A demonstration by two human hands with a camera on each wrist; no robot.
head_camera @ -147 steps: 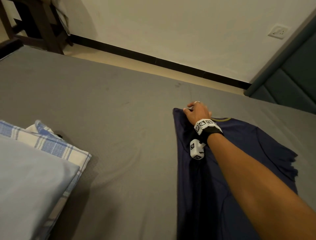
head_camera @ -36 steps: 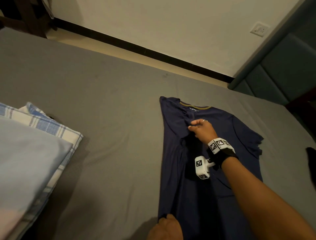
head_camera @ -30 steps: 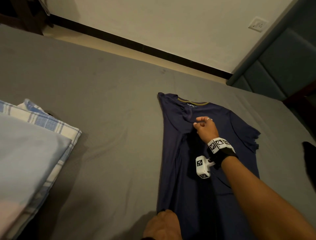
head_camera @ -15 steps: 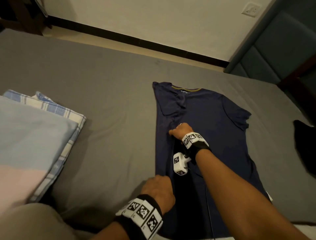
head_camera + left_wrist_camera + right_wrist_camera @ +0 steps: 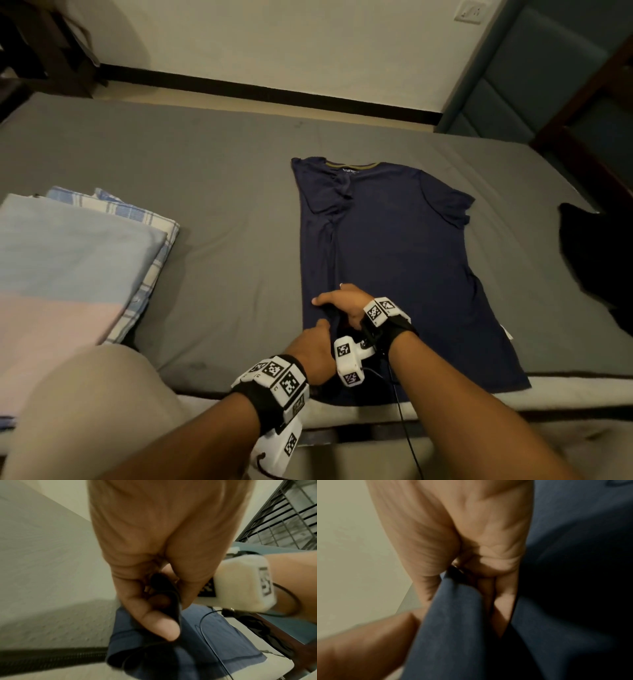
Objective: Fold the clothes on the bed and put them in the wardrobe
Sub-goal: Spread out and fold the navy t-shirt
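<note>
- A navy T-shirt lies flat on the grey bed, collar away from the fingers; the small neck label is too small to read.
- The left hand and right hand pinch its folded left edge, close together near the hem.
- Bare sheet lies left of the fingers; beyond it, folded checked bedding.
- A black garment lies far right.

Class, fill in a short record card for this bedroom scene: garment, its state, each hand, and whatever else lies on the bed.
garment: navy T-shirt
state: flat on the grey bed, left side folded inward
left hand: pinches the shirt's folded edge near the hem
right hand: grips the same fold just above
also on bed: folded checked cloth, black garment
</note>
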